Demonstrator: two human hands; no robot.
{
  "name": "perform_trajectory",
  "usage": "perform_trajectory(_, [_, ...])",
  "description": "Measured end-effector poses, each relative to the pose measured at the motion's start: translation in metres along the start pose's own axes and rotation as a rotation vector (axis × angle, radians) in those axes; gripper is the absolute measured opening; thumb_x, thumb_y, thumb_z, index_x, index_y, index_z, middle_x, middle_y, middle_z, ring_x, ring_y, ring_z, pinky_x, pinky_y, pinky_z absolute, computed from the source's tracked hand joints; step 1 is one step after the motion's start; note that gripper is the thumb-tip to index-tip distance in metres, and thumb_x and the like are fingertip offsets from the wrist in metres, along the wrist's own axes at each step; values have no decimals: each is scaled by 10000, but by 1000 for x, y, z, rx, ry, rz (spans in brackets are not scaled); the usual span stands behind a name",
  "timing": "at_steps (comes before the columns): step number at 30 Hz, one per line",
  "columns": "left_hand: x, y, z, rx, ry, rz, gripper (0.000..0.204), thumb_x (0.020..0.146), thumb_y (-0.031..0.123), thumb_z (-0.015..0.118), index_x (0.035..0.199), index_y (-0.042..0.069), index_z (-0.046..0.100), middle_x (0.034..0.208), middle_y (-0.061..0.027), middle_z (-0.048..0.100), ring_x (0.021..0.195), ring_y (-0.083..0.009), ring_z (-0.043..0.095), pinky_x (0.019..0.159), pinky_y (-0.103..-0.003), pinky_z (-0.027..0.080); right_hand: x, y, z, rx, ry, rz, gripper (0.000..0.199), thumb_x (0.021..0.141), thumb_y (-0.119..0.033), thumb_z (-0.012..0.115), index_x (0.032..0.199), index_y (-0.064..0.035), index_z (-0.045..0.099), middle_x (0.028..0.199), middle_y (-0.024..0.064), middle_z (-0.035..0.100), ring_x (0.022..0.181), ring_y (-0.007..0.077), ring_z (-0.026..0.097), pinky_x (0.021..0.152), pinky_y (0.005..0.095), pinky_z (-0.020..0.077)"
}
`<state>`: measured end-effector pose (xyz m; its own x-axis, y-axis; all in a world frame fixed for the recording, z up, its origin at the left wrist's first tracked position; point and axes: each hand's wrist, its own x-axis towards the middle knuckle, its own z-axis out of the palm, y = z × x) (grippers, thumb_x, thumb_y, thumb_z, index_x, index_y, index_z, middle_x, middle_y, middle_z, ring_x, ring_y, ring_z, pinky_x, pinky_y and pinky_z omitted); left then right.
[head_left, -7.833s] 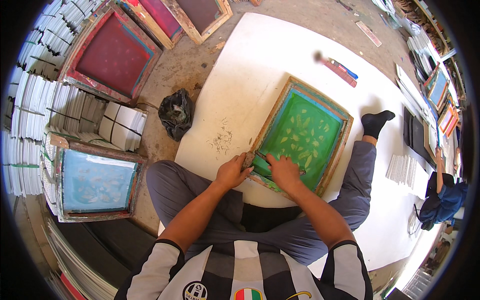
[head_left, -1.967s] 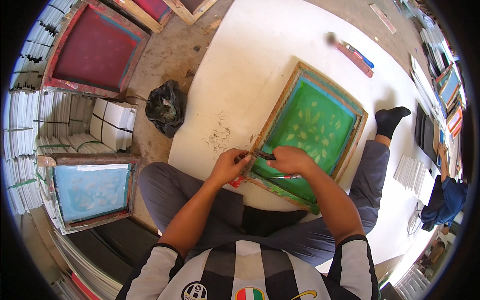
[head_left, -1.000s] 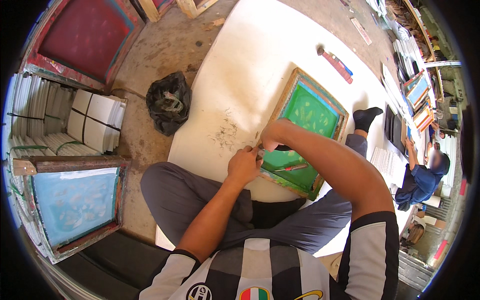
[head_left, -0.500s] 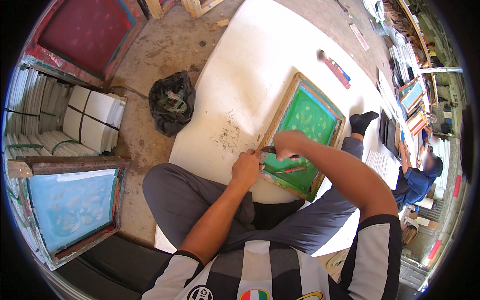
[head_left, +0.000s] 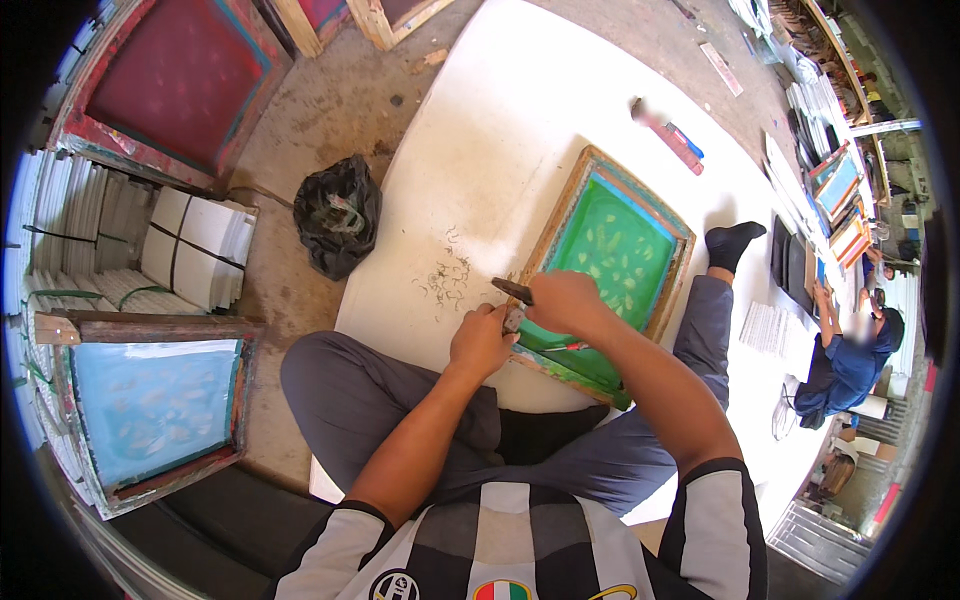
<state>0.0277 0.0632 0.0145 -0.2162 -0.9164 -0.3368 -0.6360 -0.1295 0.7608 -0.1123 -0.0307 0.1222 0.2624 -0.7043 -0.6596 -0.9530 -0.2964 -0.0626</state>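
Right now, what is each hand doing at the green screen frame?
Left hand: curled closed at the green screen frame corner; what it pinches cannot be told.
Right hand: closed on a dark tool.

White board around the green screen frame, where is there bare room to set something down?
The white board is bare above the green screen frame, up to the red and blue tools. Left of the frame lie scattered dark scraps. The near corner is crowded by the left hand and right hand.
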Motion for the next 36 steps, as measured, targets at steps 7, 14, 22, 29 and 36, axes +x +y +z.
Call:
perform_trajectory(7, [3, -7, -7, -75, -75, -17, 499, 825, 232, 813, 1255, 26, 665, 1086, -211, 680, 1021, -403, 673, 881, -493, 544, 46, -39, -9, -181, -94, -105, 220, 841, -196, 723, 1004, -70, 799, 1047, 132, 782, 981, 296, 760, 768, 472, 616])
perform_trajectory(14, [7, -14, -21, -177, 166, -190, 473, 840, 256, 795, 1205, -22, 680, 1009, -201, 706, 936, -394, 698, 819, -463, 553, 45, -38, -10, -189, -227, -118, 252, 881, -229, 715, 1079, -100, 802, 1149, 92, 767, 1056, 292, 741, 743, 494, 629])
perform_trajectory(22, [9, -30, -22, -241, 294, -226, 462, 885, 226, 731, 1282, -5, 682, 998, -188, 734, 826, -347, 714, 790, -425, 556, 37, -23, 2, -55, -108, -125, 260, 889, -210, 684, 1090, -75, 781, 1149, 162, 753, 994, 340, 747, 810, 481, 608])
perform_trajectory(29, [-2, -24, -9, -274, 133, -136, 432, 907, 284, 733, 1239, 7, 712, 1075, -186, 727, 808, -337, 711, 797, -424, 560, 15, 56, 30, 808, -348, -76, 326, 956, -329, 700, 1130, -54, 687, 904, 59, 706, 800, 202, 677, 655, 420, 556])
perform_trajectory(36, [-4, 0, -2, -5, 16, -40, 611, 861, 342, 816, 1331, -9, 644, 1045, -208, 693, 817, -310, 710, 762, -403, 560, -11, 114, 78, 928, -409, -32, 306, 999, -336, 658, 1098, -47, 671, 850, 53, 665, 728, 173, 639, 639, 362, 542])
